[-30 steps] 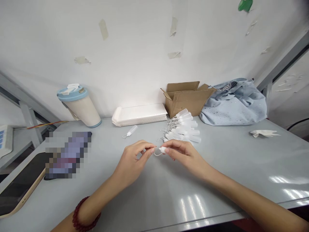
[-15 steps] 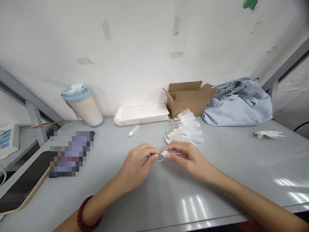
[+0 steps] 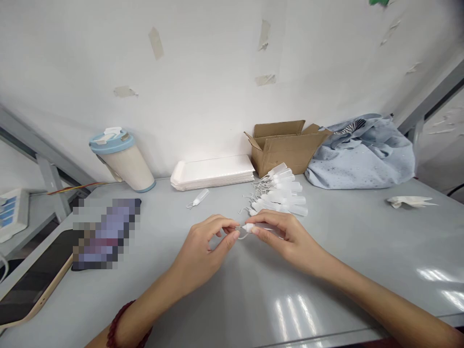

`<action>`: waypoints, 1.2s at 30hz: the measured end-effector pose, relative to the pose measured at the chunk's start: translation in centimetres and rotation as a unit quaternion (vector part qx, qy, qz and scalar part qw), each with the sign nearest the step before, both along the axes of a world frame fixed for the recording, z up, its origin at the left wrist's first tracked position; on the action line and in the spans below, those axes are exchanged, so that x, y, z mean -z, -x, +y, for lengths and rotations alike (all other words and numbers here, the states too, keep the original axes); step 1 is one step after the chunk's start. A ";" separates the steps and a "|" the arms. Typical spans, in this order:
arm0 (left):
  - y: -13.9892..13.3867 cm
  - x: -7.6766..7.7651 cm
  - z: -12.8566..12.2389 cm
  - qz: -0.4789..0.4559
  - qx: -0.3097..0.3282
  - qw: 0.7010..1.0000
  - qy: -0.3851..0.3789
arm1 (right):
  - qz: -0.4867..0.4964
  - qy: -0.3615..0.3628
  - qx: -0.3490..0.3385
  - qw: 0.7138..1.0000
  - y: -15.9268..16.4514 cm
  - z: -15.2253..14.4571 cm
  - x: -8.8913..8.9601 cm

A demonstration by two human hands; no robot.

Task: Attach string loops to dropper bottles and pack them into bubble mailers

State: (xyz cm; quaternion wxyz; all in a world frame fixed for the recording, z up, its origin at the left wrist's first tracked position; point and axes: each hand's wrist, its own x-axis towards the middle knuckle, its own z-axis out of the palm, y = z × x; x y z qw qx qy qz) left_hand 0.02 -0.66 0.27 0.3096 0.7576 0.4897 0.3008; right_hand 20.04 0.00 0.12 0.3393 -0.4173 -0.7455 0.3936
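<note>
"Where's the small bottle (image 3: 249, 227) in all this?"

"Right between the two hands, its nozzle pointing toward the left one."

"Which has hold of it?"

"The right hand (image 3: 292, 237): thumb and fingers pinch it by the white neck. The left hand (image 3: 208, 246) is drawn into a narrow pinch just at the tip, near the white loop (image 3: 243, 237). Whether it grips anything, I can't tell from here."

"And beyond them?"

"A pile of similar bottles (image 3: 284, 193) on the table (image 3: 217, 309), behind the right hand, and a single spare bottle (image 3: 200, 197) lying apart, past the left."
</note>
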 end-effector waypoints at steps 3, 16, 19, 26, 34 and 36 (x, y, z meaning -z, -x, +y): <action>0.0 0.2 -0.1 0.003 0.001 1.000 -0.002 | -0.002 -0.008 -0.010 1.000 0.1 -0.1 0.2; 0.1 0.8 0.4 0.009 0.033 0.999 -0.015 | -0.039 -0.108 -0.049 0.992 0.3 0.0 1.4; 0.3 0.5 0.7 0.021 0.040 0.999 0.000 | -0.053 -0.173 -0.060 0.982 0.1 0.3 1.7; 0.5 0.9 0.8 0.045 0.009 0.996 -0.078 | -0.116 -0.323 -0.019 0.939 0.0 0.8 2.0; 0.1 1.0 0.4 0.043 0.017 0.997 -0.062 | -0.103 -0.341 -0.010 0.934 0.4 0.6 2.5; 0.0 0.9 0.3 0.047 0.029 0.997 -0.062 | -0.102 -0.337 -0.018 0.936 0.4 0.5 2.7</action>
